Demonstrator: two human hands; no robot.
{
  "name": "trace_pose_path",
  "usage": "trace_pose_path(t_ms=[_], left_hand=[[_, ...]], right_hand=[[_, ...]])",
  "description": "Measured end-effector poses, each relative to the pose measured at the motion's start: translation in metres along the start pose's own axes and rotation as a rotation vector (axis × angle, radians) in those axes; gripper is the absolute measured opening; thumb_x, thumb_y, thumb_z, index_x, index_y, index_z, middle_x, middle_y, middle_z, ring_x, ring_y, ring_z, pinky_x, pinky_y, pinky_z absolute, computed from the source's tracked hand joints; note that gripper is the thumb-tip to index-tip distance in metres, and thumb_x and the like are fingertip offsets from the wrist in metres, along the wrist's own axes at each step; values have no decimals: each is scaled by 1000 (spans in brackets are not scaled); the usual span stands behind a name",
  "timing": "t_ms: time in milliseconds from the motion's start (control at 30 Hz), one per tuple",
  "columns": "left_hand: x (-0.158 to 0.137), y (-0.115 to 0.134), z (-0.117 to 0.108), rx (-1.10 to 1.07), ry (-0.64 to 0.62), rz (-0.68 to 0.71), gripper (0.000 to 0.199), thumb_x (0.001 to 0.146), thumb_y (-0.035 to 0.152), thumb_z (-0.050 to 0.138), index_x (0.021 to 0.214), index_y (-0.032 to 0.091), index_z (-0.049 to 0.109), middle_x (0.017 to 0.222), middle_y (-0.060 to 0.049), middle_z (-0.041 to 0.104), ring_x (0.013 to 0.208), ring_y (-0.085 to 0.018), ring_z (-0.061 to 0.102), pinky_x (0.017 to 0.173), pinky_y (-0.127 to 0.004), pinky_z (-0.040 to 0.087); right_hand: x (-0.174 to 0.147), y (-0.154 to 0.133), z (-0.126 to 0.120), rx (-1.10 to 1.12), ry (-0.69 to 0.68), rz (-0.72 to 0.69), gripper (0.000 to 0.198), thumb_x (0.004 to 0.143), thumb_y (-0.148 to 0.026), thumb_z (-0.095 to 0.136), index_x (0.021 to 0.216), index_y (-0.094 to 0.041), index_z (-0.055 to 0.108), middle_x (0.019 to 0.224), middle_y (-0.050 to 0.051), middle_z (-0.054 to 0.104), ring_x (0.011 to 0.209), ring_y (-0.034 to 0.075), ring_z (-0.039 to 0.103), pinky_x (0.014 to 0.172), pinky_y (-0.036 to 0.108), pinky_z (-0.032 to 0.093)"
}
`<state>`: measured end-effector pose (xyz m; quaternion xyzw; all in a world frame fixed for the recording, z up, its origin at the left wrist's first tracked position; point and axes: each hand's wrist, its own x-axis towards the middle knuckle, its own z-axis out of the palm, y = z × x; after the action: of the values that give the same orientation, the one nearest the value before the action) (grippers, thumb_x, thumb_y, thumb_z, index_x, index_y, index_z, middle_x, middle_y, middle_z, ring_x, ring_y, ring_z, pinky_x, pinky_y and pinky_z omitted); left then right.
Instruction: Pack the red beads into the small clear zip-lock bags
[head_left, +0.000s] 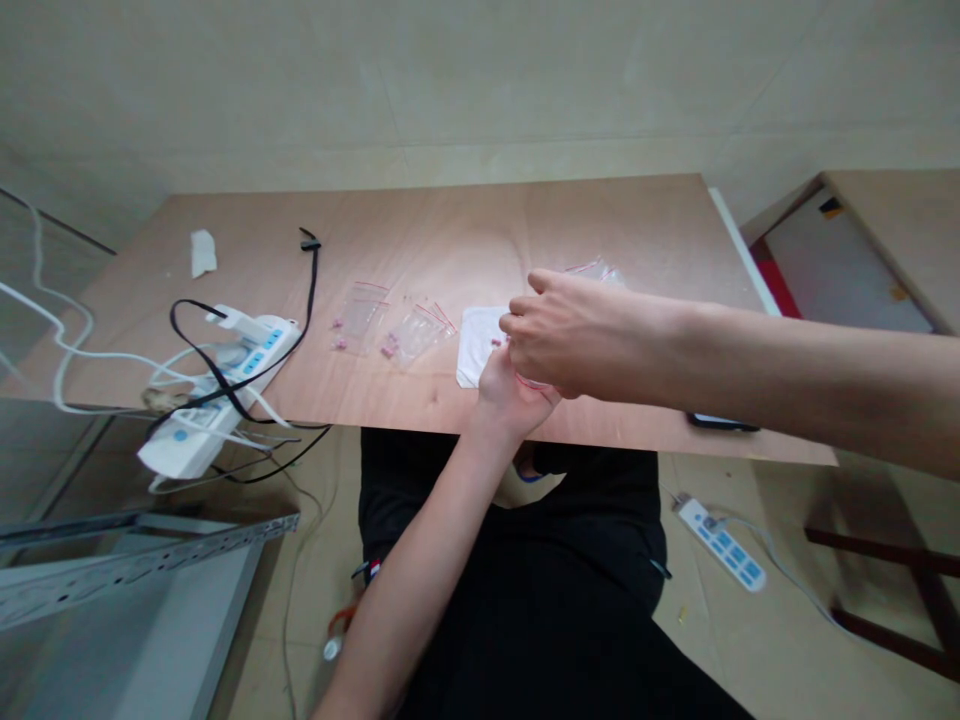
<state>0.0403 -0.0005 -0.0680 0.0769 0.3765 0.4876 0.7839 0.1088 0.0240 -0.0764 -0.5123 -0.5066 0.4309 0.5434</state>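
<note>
In the head view, the right hand (571,335) reached in from the right over the near edge of a plywood table (450,215), its fingers curled together and pinching the red-striped top of a small clear zip bag (534,381), of which only a sliver showed under the palm. The left hand (508,392) came up from below, directly beneath the right and touching it; it was mostly covered, so whether its fingers were closed on the bag could not be told. Both hands sat over the right edge of a white sheet (475,345) lying flat on the table, with a few tiny pink pieces (496,342) on it just beside the right fingertips.

To the left of the sheet lay two more clear zip bags (390,322) with small pink bits near them. Another clear bag (597,269) lay just behind the right hand. Farther left, white power strips (225,385) with black and white cables hung over the table's edge, and a crumpled white scrap (202,252) lay near the far left corner. On the floor to the right lay another power strip (721,545)
</note>
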Motion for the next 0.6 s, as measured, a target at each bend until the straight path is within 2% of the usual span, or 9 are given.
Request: trace_pose_path(t_ms=[100, 167, 200, 267, 400, 467, 533, 567, 600], left_hand=[[-4, -1, 4, -175, 38, -59, 25, 90, 28, 49, 70, 18, 62, 74, -3, 70, 92, -20, 68, 79, -32, 55], [-6, 0, 6, -260, 68, -91, 29, 91, 28, 45, 69, 18, 62, 72, -2, 69, 91, -19, 68, 80, -30, 55], [-7, 1, 7, -285, 81, -94, 30, 92, 27, 44, 68, 18, 61, 72, -2, 69, 90, -18, 67, 81, -29, 54], [-6, 2, 7, -303, 102, -82, 30, 92, 22, 43, 68, 18, 60, 70, -1, 67, 87, -16, 67, 81, -28, 54], [-5, 0, 7, -272, 104, -36, 25, 91, 20, 44, 76, 17, 62, 79, -2, 69, 90, -18, 67, 83, -31, 54], [-5, -2, 8, -253, 86, -17, 22, 91, 22, 45, 83, 16, 64, 86, -4, 71, 93, -20, 67, 83, -33, 55], [-5, -3, 10, -240, 71, -13, 22, 92, 24, 45, 88, 16, 65, 90, -6, 71, 94, -21, 67, 82, -33, 55], [-5, -3, 11, -235, 69, -19, 24, 92, 23, 44, 90, 15, 66, 91, -6, 72, 93, -21, 67, 81, -33, 55], [-6, -3, 13, -229, 66, -27, 25, 93, 22, 42, 92, 14, 66, 90, -7, 72, 92, -21, 68, 79, -33, 55]], right_hand=[[-20, 10, 46, 732, 446, -92, 46, 87, -60, 41, 67, -33, 71, 101, -5, 75, 125, 22, 55, 93, 44, 49], [-27, 11, 66, 1058, 539, -117, 34, 83, -61, 49, 79, -39, 74, 112, -7, 71, 129, 24, 52, 98, 47, 48], [-28, 10, 71, 1142, 540, -122, 30, 82, -60, 51, 83, -41, 75, 115, -8, 70, 130, 24, 51, 99, 46, 48], [-28, 11, 69, 1165, 472, -120, 27, 80, -59, 55, 86, -42, 75, 114, -7, 70, 128, 24, 52, 95, 45, 50], [-15, 15, 38, 1023, 207, -86, 38, 77, -63, 56, 69, -32, 76, 94, -3, 74, 118, 29, 60, 83, 44, 49], [-4, 15, 19, 977, 33, 69, 36, 78, -58, 61, 61, -29, 74, 81, 0, 74, 110, 28, 64, 79, 42, 51], [10, 10, 6, 1075, -83, 372, 37, 82, -47, 63, 51, -27, 69, 66, 0, 71, 94, 23, 70, 70, 37, 54], [17, 5, 1, 1283, -48, 515, 42, 86, -42, 60, 47, -25, 65, 58, -2, 69, 86, 20, 71, 65, 33, 53], [23, -2, -3, 1610, 71, 625, 49, 90, -39, 55, 44, -23, 62, 52, -4, 65, 79, 16, 71, 60, 28, 50]])
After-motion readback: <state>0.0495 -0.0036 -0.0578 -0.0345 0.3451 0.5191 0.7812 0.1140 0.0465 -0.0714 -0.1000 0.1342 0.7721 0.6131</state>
